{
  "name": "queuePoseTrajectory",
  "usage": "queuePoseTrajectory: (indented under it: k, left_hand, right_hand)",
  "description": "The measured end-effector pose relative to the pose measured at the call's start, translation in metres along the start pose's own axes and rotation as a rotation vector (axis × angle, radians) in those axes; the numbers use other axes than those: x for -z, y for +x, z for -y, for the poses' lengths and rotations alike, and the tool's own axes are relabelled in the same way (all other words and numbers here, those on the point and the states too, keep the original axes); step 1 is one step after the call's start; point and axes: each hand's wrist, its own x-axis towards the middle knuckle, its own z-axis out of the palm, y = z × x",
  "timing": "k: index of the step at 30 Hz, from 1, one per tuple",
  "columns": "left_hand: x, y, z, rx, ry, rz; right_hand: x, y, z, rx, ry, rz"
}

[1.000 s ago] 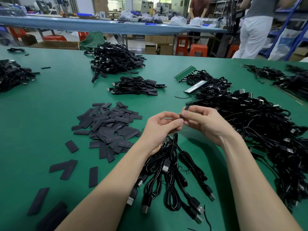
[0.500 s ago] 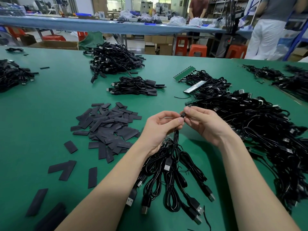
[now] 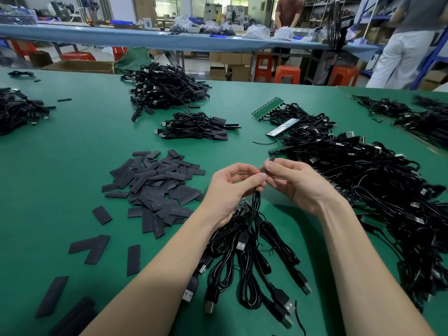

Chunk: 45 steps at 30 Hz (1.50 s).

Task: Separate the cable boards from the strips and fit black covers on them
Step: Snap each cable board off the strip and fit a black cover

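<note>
Green table (image 3: 60,166), hands (image 3: 264,180) pinching cover (image 3: 268,163)

No legible text

Nothing on the black covers (image 3: 155,187), the cable bundles (image 3: 252,258) or the boxes (image 3: 219,71) beyond the worktop (image 3: 60,166) could be read.

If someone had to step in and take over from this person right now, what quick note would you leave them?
Left hand: pinches a black cable just below its top end.
Right hand: pinches a black cover at that cable's end; whether it is fully seated cannot be seen.
Loose covers lie piled to the left. The bundle being worked lies under the hands. A big heap of cables, some on green strips, lies to the right.
Done: covered cables stacked further back.
Left: the bundle and the right heap.
</note>
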Motion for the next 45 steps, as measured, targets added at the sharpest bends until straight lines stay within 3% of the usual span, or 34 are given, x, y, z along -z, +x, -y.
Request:
queuePoseTrajectory:
  k: [13,25,45]
  left_hand:
    - [0.001,0.002,-0.002,0.025,-0.087,-0.011]
    - [-0.001,0.000,-0.003,0.039,-0.039,-0.010]
    - [-0.002,0.001,-0.003,0.031,-0.056,-0.037]
  right_hand:
    - [-0.014,0.002,-0.005,0.187,0.020,-0.076]
    - [-0.015,0.002,-0.004,0.184,0.052,-0.161]
    - [-0.015,0.005,-0.006,0.199,0.064,-0.137]
